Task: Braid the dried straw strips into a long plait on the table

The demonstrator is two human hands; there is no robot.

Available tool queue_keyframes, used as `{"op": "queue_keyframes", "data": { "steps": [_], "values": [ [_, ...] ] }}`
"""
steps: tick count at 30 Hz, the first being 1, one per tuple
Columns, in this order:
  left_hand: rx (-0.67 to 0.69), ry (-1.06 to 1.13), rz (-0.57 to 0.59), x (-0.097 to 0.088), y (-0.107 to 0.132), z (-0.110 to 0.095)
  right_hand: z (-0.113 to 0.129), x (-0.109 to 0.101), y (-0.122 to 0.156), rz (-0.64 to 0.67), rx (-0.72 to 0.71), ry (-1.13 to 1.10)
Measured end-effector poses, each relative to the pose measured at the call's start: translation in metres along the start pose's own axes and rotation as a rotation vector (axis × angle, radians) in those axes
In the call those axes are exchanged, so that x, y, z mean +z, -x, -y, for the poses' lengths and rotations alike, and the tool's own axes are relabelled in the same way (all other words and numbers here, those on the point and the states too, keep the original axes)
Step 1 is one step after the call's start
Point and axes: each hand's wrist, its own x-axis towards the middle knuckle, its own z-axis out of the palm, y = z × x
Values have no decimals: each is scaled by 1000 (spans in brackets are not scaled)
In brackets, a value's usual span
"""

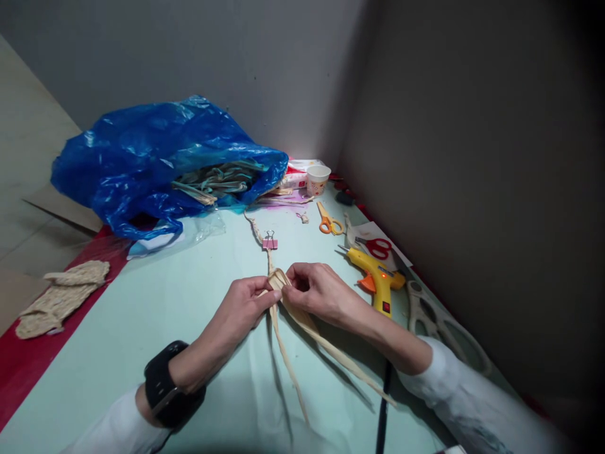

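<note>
From cut-off sleeves (111,429), left hand (246,302) and right hand (316,293) pinch straw strips (285,353), hiding their crossing.

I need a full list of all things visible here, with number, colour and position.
straw braid: one, tan, table centre
binder clip: one, pink, on the braid's far part
plastic bag: one, blue, far left
paper cup: one, white, far side
orange scissors: one, orange, right of the clip
red scissors: one, red, near right wall
glue gun: one, yellow, right of centre
woven mat: one, beige, left edge
table: one, pale green, under everything
wristband: one, black, left wrist
left hand: one, bare, pinching the braid
right hand: one, bare, pinching the braid
</note>
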Motion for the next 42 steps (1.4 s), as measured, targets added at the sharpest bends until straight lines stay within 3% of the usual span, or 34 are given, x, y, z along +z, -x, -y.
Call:
{"op": "queue_keyframes", "data": {
  "steps": [9,16,30,37,42],
  "values": [
    [3,-58,-15,1,1,-6,-6,6,0,31,-5,-61],
    [7,-31,-24,1,1,-4,0,10,3,-30,14,-2],
    [14,6,-35,3,0,-4,-2,4,-2,105,102,-249],
    [-24,-2,-36,2,2,-8,-3,3,1,27,88,-120],
    [-26,-19,0,1,1,-6,-5,2,0,53,102,-111]
  ]
}}
